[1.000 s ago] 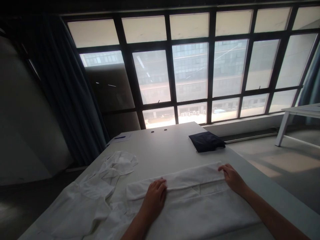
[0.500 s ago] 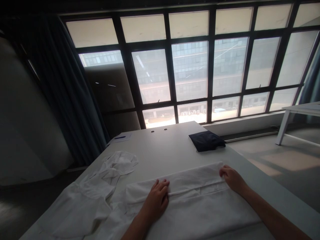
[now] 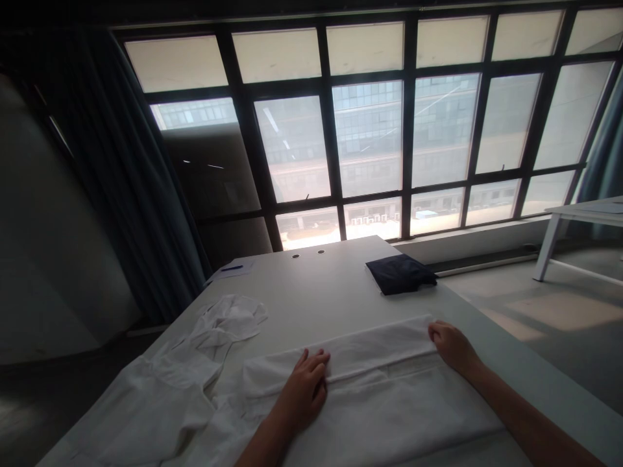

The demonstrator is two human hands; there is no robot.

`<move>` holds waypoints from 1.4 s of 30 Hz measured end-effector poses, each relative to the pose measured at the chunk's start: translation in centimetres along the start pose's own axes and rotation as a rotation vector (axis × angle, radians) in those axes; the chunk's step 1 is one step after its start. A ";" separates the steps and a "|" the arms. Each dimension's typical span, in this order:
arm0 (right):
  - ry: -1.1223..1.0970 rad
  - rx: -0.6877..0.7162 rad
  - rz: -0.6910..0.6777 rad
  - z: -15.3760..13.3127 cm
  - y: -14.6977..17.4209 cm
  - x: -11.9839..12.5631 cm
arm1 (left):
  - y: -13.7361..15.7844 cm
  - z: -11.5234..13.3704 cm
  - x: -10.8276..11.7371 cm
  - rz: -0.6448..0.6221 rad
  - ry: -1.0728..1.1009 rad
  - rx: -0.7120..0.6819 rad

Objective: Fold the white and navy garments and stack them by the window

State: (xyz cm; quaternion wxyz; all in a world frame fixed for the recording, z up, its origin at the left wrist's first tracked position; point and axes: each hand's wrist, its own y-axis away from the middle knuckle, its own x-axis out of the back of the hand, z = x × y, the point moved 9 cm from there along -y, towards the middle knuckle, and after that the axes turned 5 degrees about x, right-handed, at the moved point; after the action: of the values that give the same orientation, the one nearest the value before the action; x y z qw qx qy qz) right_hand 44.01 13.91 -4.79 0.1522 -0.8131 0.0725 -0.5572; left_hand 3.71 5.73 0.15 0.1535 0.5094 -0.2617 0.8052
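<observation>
A white garment (image 3: pixel 389 408) is spread over the near part of the table, with a long band of it folded over along its far side. My left hand (image 3: pixel 309 386) rests on this band near its left part, fingers stretched out over the cloth. At the band's far right corner, my right hand (image 3: pixel 450 344) is closed, pinching the edge of the fabric. Some low creases run across the cloth between the two hands. A second white garment (image 3: pixel 150 402) lies crumpled to the left, its cloth touching or overlapping the first; I cannot tell which.
The white table (image 3: pixel 302 292) reaches toward a wall of windows. On it, a folded dark garment (image 3: pixel 400 274) lies at the right edge, and a paper with a pen (image 3: pixel 232 268) at the far left. Another white table (image 3: pixel 584 211) stands on the right; a dark curtain (image 3: pixel 131 175) hangs left.
The folded band looks slightly wider and smoother between my hands. Both hands keep nearly the same place on the cloth.
</observation>
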 end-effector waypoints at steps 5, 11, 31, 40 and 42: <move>0.071 -0.014 -0.061 0.1 0.2 -0.8 | 0.0 0.1 -0.2 -0.029 0.021 0.007; 0.107 -0.041 -0.080 0.3 0.2 -0.8 | 0.0 -0.7 -0.4 -0.014 0.021 0.067; 0.192 -0.068 -0.094 0.5 0.4 -1.0 | -0.1 -4.1 -1.8 0.003 -0.124 0.252; 0.329 -0.146 -0.067 1.5 0.9 0.4 | 0.1 -4.6 -3.3 -0.175 -0.253 0.274; 0.370 -0.138 0.031 0.4 0.8 1.6 | 0.1 -4.6 -3.3 -0.181 -0.256 0.281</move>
State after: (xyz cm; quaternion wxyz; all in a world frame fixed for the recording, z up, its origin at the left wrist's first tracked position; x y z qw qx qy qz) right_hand 44.99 12.74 -3.72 0.0889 -0.7040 0.1497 -0.6885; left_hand 1.70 8.34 -4.44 0.1179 0.6455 -0.1173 0.7454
